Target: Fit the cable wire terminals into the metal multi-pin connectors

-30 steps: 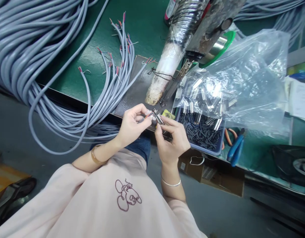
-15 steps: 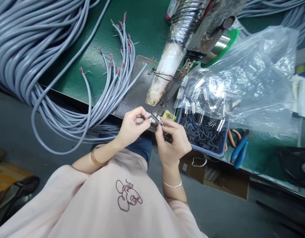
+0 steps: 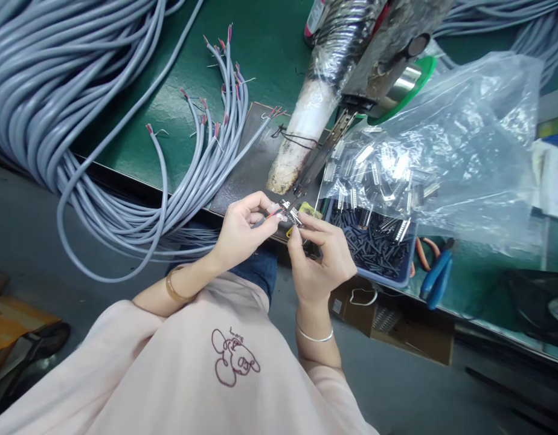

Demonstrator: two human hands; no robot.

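My left hand pinches thin red and dark wires between thumb and fingertips. Just to the right, my right hand has its thumb and fingers closed on a small metal multi-pin connector. The wire ends meet the connector, but whether they are joined is too small to tell. Right above it, the dark tip of a soldering iron points down towards the connector. Behind my right fingertips lies a yellow sponge-like piece, partly covered.
Grey cables with stripped ends lie left. A film-wrapped tube slants down beside the iron, near a solder spool. At right are a blue tray of black sleeves, a clear bag of connectors, and blue-handled pliers.
My right hand has shifted slightly right and down, and the connector has turned in its fingers. My left fingertips have moved a little right, with more of the wires showing.
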